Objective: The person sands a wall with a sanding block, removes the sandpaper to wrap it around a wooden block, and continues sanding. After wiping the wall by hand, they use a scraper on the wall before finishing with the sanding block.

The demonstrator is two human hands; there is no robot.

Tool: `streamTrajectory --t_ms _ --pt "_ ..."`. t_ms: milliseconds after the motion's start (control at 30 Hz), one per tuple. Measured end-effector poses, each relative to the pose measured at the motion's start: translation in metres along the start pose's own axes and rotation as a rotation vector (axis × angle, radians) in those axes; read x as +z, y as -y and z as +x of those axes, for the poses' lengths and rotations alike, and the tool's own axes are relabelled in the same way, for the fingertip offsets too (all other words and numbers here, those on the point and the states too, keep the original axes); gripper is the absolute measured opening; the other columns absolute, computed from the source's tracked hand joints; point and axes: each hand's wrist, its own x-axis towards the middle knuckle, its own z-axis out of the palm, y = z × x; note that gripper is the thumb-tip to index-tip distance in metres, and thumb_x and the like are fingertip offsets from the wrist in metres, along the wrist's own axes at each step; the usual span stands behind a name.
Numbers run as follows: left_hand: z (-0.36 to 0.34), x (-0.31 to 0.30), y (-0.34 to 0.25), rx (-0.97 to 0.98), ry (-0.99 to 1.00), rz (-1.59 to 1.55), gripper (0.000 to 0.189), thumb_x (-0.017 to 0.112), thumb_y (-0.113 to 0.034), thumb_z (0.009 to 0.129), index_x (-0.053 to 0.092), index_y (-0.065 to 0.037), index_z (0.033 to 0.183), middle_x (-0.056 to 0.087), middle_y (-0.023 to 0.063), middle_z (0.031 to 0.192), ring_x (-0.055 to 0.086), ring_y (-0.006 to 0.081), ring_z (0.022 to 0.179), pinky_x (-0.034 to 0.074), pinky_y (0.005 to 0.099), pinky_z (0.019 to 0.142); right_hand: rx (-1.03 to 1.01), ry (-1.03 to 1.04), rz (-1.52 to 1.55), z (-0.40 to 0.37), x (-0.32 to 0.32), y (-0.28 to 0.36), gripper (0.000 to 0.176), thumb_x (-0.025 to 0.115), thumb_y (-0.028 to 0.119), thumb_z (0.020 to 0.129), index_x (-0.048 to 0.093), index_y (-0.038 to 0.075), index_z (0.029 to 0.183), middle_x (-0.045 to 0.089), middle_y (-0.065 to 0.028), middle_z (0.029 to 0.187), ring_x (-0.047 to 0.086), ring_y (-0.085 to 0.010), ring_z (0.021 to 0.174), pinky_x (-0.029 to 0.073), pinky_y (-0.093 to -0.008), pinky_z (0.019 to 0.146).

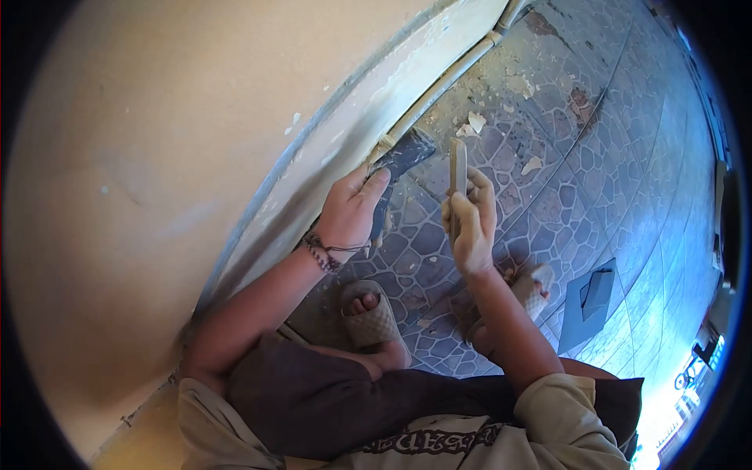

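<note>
Closest to the lens is the cream shirt [486, 439] at 6 o'clock. It has dark gothic-style lettering across the chest, but it's upside down and curled, so I can't read it. Above that are dark shorts [313, 399] and two feet in woven tan sandals [368, 317] on the floor [611, 180], which is patterned in irregular stone-shaped tiles.

Left hand [352, 207] is wrapped around the handle of a scraper [403, 157], thumb laid along it. The blade points to about 1 o'clock and touches the bottom of the wall where it meets the pale skirting strip [450, 74]. Beaded bracelet [321, 252] on that wrist. The cream wall [157, 157] fills the whole 9 to 11 o'clock side, with a scraped whitish band low down.

Right hand [472, 227], just beside the left at its 3 o'clock, is closed around a thin slab [458, 176] held upright and edge-on. Could be a phone, can't tell, no logo showing.

Paint flakes [476, 121] are scattered on the floor at 12 to 1 o'clock from the scraper. At 4 o'clock from the right hand, a grey flat sheet [583, 313] lies on the tiles with a darker piece on top.
</note>
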Motion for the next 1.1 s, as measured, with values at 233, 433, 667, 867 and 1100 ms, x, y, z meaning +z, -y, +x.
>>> streamTrajectory --t_ms 233,433,667,867,1100 --pt "0.017 0.011 0.013 0.196 -0.048 -0.424 0.023 0.037 -0.017 0.100 0.049 -0.009 0.118 0.060 0.0101 0.076 0.056 0.0161 0.042 0.045 0.0276 0.034 -0.181 0.018 0.019 -0.032 0.045 0.014 0.048 0.054 0.003 0.088 0.032 -0.006 0.130 0.051 -0.0147 0.112 0.057 -0.0181 0.094 0.047 -0.0320 0.084" --pt "0.023 0.002 0.020 0.514 -0.233 -0.171 0.022 0.041 -0.011 0.099 0.056 -0.005 0.114 0.061 0.0041 0.090 0.059 0.0097 0.068 0.048 0.0232 0.056 -0.462 0.046 -0.257 -0.043 0.045 -0.007 0.055 0.065 0.007 0.079 0.037 -0.005 0.125 0.050 -0.0175 0.108 0.055 -0.0228 0.091 0.046 -0.0367 0.083" --pt "0.021 0.006 0.023 0.762 -0.081 -0.064 0.025 0.042 0.001 0.095 0.056 0.000 0.116 0.062 0.0089 0.110 0.058 0.0139 0.103 0.044 0.0271 0.092 -0.591 0.083 -0.252 -0.053 0.005 -0.026 0.061 0.072 0.015 0.071 0.040 -0.002 0.121 0.048 -0.0190 0.105 0.050 -0.0245 0.088 0.043 -0.0342 0.076" --pt "0.003 0.020 0.007 0.642 -0.031 -0.134 0.032 0.040 -0.002 0.097 0.045 -0.002 0.129 0.055 0.0121 0.123 0.054 0.0159 0.111 0.042 0.0304 0.097 -0.583 0.149 -0.281 -0.055 -0.014 -0.021 0.062 0.068 0.014 0.076 0.034 -0.003 0.125 0.044 -0.0155 0.108 0.048 -0.0200 0.091 0.041 -0.0318 0.080" --pt "0.005 0.023 0.005 0.352 0.158 -0.700 0.033 0.036 -0.019 0.098 0.047 -0.003 0.124 0.061 0.0111 0.104 0.061 0.0169 0.093 0.049 0.0314 0.084 -0.514 0.132 -0.398 -0.051 -0.012 0.007 0.058 0.075 0.020 0.074 0.047 -0.005 0.117 0.055 -0.0191 0.098 0.056 -0.0266 0.080 0.046 -0.0329 0.071"
